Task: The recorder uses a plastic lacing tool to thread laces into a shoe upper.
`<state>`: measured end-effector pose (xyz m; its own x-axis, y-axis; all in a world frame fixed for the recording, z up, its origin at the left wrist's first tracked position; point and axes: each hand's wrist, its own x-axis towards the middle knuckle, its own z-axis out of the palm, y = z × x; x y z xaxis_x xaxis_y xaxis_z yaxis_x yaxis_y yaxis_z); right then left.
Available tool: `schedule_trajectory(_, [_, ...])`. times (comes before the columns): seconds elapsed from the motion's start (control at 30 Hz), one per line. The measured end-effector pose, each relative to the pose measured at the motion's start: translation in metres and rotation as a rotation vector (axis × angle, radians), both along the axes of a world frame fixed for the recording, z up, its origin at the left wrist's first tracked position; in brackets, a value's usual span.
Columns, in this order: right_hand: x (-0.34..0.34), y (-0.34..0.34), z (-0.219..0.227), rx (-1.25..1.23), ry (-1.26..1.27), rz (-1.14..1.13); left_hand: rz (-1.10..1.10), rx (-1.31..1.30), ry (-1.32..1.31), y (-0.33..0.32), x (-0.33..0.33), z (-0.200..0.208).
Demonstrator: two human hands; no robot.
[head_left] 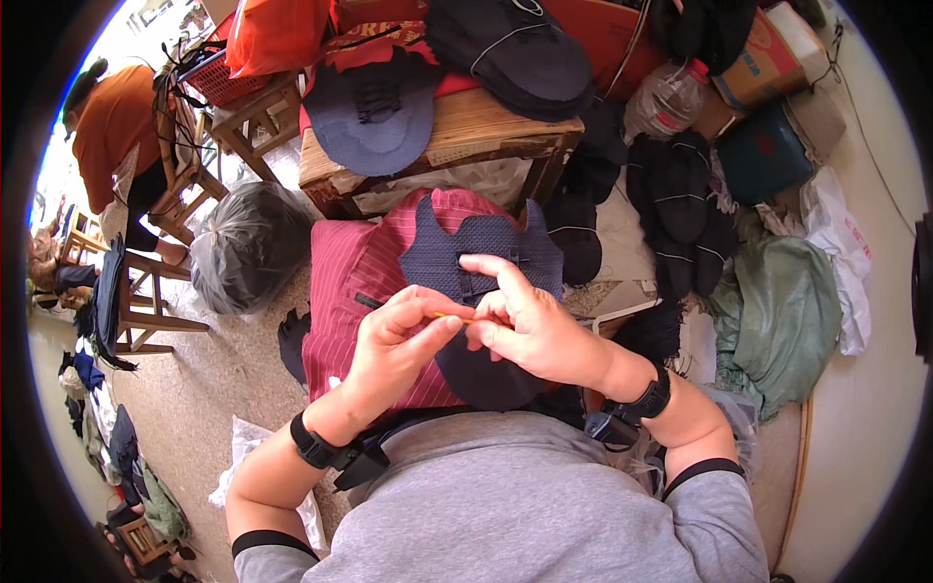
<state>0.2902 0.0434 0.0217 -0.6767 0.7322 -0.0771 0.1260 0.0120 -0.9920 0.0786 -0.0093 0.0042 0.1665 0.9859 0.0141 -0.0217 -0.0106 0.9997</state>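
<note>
My left hand (398,335) pinches a thin orange stick (452,315) between thumb and fingertips. The fingertips of my right hand (525,325) close on its other end, while the right index finger reaches out over a dark blue woven shoe upper (486,243). That upper lies across my lap, with small dark straps or loops at its middle. Its lower dark rounded part (491,374) shows below my hands. A short dark piece (367,301) sticks out beside my left hand; I cannot tell whether it belongs to the stick. Red striped cloth (345,277) lies under the upper.
Ahead stands a wooden bench (466,126) with another blue upper (374,117) and a tied stack of dark soles (515,58). At right are tied dark bundles (680,209) and a green sack (782,301). A grey plastic bag (248,248) and a person (117,136) are at left.
</note>
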Motion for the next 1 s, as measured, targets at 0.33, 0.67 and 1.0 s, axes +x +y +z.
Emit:
schedule_trajectory(0.33, [0.019,0.002,0.014,0.037,-0.176,0.06,-0.043,-0.266,-0.477,-0.001,-0.004,0.0])
schedule_trajectory(0.67, [0.023,0.0,-0.019,0.547,-0.396,-0.04,0.083,0.416,0.693,-0.009,-0.009,-0.02])
schedule_trajectory(1.0, [0.027,0.0,-0.027,0.418,-0.352,-0.038,0.143,0.335,0.635,0.0,-0.002,-0.025])
